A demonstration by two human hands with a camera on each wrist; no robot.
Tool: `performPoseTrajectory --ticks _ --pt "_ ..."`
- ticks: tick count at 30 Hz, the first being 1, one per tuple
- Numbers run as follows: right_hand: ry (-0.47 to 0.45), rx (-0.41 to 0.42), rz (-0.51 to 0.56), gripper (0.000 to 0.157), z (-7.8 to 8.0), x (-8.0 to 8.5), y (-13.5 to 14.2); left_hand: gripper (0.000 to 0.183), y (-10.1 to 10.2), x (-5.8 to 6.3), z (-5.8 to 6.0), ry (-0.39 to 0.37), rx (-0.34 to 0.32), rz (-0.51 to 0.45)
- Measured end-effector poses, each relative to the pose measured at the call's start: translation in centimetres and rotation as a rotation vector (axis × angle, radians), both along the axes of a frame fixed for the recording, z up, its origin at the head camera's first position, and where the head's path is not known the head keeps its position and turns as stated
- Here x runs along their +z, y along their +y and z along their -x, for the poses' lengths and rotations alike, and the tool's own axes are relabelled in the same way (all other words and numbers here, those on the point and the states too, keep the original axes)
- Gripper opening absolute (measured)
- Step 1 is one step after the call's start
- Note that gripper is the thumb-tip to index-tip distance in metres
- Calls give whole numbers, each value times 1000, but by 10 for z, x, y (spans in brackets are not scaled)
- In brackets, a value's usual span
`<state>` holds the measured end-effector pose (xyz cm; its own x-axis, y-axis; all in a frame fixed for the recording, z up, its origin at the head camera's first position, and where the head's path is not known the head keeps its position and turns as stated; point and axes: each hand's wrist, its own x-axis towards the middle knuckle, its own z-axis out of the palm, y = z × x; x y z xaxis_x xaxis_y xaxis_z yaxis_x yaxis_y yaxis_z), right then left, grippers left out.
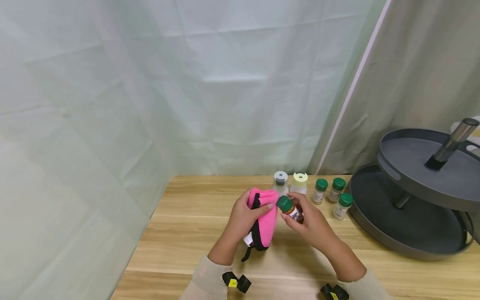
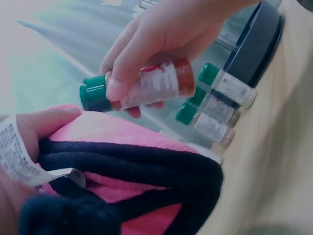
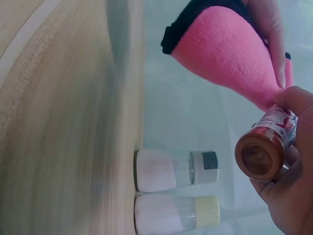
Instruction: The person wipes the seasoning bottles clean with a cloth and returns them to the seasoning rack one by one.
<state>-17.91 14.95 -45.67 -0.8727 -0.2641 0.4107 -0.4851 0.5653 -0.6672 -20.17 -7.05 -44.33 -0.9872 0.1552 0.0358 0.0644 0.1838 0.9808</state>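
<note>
My left hand [image 1: 241, 217] grips a folded pink fuzzy cloth [image 1: 268, 227] with black edging, thumb across its front. A white printed tag [image 2: 17, 152] hangs from the cloth in the left wrist view. In my right hand [image 1: 314, 225] is a spice jar [image 2: 161, 84] with a green cap and red-brown contents, pinched between thumb and fingers. The jar is tilted, its cap towards the top of the cloth. Whether cap and cloth touch, I cannot tell. The right wrist view shows the jar's round base [image 3: 259, 155]; the cap is hidden there.
Behind my hands stand a grey-capped shaker [image 3: 166, 170] and a yellow-capped shaker [image 3: 168, 214] with white contents. Three green-capped jars, one nearest the front [image 1: 341, 208], stand right of them. A dark two-tier round tray [image 1: 375, 225] occupies the table's right side. Curtains [image 1: 240, 104] hang behind.
</note>
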Motion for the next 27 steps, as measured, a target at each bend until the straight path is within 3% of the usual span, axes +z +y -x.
performPoseTrajectory --ticks 2,6,16,27 --pt "-15 -2 5 54 0 1 0 43 -2 2 -1 -1 -9 21" --pt "39 -38 -49 49 0 1 2 40 -5 5 -2 17 -47 40" --pt "90 -49 -88 48 4 -1 7 35 -7 10 -5 147 -94 199" --pt "29 -32 -159 49 6 -5 6 38 -9 12 -6 156 -124 194"
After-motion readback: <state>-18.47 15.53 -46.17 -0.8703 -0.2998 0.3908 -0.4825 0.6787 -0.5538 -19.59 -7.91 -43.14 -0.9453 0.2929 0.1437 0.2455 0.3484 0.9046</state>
